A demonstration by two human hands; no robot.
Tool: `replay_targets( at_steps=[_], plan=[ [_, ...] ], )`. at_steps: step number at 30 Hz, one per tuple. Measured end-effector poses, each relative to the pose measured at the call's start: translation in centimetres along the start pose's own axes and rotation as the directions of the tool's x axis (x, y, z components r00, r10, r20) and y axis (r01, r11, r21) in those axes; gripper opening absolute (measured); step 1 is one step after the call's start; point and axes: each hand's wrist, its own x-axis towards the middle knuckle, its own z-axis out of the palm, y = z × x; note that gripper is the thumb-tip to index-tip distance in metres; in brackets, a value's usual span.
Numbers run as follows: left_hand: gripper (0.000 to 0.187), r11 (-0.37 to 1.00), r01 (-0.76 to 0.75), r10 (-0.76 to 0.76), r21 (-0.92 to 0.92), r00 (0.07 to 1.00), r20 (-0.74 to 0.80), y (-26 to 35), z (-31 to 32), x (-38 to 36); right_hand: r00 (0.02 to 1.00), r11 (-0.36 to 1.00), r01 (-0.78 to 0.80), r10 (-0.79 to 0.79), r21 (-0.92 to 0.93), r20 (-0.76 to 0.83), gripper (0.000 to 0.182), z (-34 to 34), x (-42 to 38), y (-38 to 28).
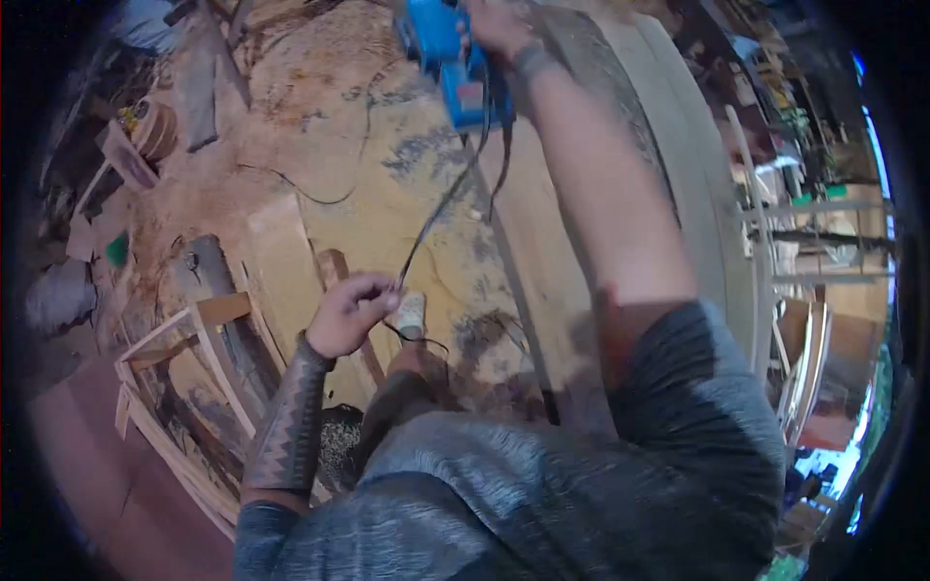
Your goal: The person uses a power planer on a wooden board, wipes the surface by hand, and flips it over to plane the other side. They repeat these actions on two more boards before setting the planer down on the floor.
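At the top of the head view, my right hand (pixel 499 27) is wrapped round the handle of a blue electric planer (pixel 448 58), over the far part of a long wooden plank (pixel 538 232). The planer's far end is cut off by the picture edge. A dark power cord (pixel 434 221) runs from the planer back toward my body. My left hand (pixel 351 315) pinches this cord between thumb and fingers, above the floor and left of the plank. Past that grip the cord hangs in a loop near my foot (pixel 412 315).
More wide boards (pixel 668 126) lie to the right of the plank. A wooden frame (pixel 208 334) and a log (pixel 218 281) are at the lower left. Sawdust covers the floor (pixel 329 126), where another thin cord (pixel 325 200) lies. Timber racks (pixel 814 232) stand at right.
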Motion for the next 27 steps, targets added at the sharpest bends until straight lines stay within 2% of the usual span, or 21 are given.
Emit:
replay_targets(
  at_steps=[1, 2, 3, 4, 6, 7, 8, 9, 10, 11, 13, 16, 18, 19, 22, 25, 27],
  plan=[
    [0.024, 0.994, 0.019, -0.029, 0.104, 0.995, 0.094, -0.8, 0.4, -1.9, 0.998, 0.987, 0.053, -0.049, 0.150, -0.028, 0.045, 0.8, -5.3, 1.9],
    [0.023, 0.993, 0.037, -0.061, 0.112, 0.975, 0.214, -1.1, 1.3, -3.7, 0.993, 0.949, 0.116, -0.102, 0.295, -0.062, 0.043, 1.3, -10.6, 3.0],
    [0.022, 0.991, 0.047, -0.086, 0.127, 0.943, 0.322, -1.3, 2.2, -5.4, 0.998, 0.949, 0.063, -0.068, 0.309, 0.002, 0.043, 0.4, -16.1, 3.7],
    [0.021, 0.988, 0.057, -0.113, 0.145, 0.899, 0.423, -1.2, 3.3, -6.7, 0.995, 0.958, 0.098, -0.101, 0.270, -0.006, 0.036, -0.1, -22.1, 5.0],
    [0.021, 0.945, 0.019, -0.200, 0.326, 0.821, 0.534, 0.4, 6.6, -8.7, 0.999, 0.912, -0.040, 0.034, 0.408, 0.022, 0.032, -0.3, -34.0, 8.2],
    [0.022, 0.911, -0.005, -0.255, 0.412, 0.778, 0.575, 1.1, 8.7, -9.9, 0.990, 0.954, -0.144, 0.142, 0.264, 0.025, 0.030, -1.4, -41.3, 6.6],
    [0.022, 0.917, -0.048, -0.214, 0.395, 0.778, 0.590, 0.8, 11.0, -10.7, 0.998, 0.942, -0.044, 0.028, 0.332, 0.054, 0.027, -1.3, -46.7, 11.4],
    [0.023, 0.919, -0.093, -0.173, 0.382, 0.778, 0.604, -0.1, 13.3, -11.1, 0.990, 0.936, -0.141, 0.128, 0.323, 0.059, 0.023, -1.8, -52.4, 11.0],
    [0.024, 0.915, -0.142, -0.130, 0.379, 0.784, 0.607, 0.0, 15.9, -12.3, 0.989, 0.943, -0.143, 0.143, 0.300, 0.022, 0.030, -1.8, -62.1, 16.9],
    [0.024, 0.919, -0.163, -0.105, 0.358, 0.776, 0.622, 0.4, 17.2, -12.4, 0.970, 0.926, -0.240, 0.242, 0.293, 0.029, 0.036, -2.3, -65.7, 15.0],
    [0.024, 0.928, -0.207, -0.051, 0.310, 0.752, 0.657, 1.4, 19.4, -12.5, 0.965, 0.850, -0.252, 0.259, 0.463, 0.049, 0.035, -1.9, -70.1, 17.3],
    [0.023, 0.919, -0.212, -0.073, 0.334, 0.739, 0.670, 3.3, 20.6, -12.2, 0.974, 0.860, -0.223, 0.213, 0.459, 0.074, 0.033, -2.5, -68.0, 17.5],
    [0.025, 0.907, -0.302, 0.030, 0.294, 0.743, 0.669, 1.3, 20.1, -11.6, 0.990, 0.897, -0.136, 0.133, 0.420, 0.037, 0.031, -2.4, -63.5, 16.6],
    [0.026, 0.898, -0.344, 0.080, 0.274, 0.740, 0.668, 0.5, 19.6, -11.2, 0.995, 0.912, -0.095, 0.094, 0.400, 0.020, 0.030, -2.3, -60.6, 16.2],
    [0.025, 0.883, -0.283, -0.020, 0.373, 0.773, 0.634, 2.4, 17.2, -10.2, 0.999, 0.925, -0.047, 0.047, 0.376, 0.010, 0.032, -1.6, -50.1, 14.7],
    [0.023, 0.900, -0.199, -0.059, 0.387, 0.826, 0.561, 1.8, 14.0, -8.2, 1.000, 0.944, -0.015, 0.017, 0.330, -0.003, 0.038, -0.6, -38.7, 11.7],
    [0.021, 0.878, -0.304, 0.095, 0.371, 0.869, 0.486, 0.5, 11.3, -6.4, 0.999, 0.953, 0.039, -0.029, 0.301, -0.039, 0.044, 0.1, -31.1, 9.8]
  ],
)
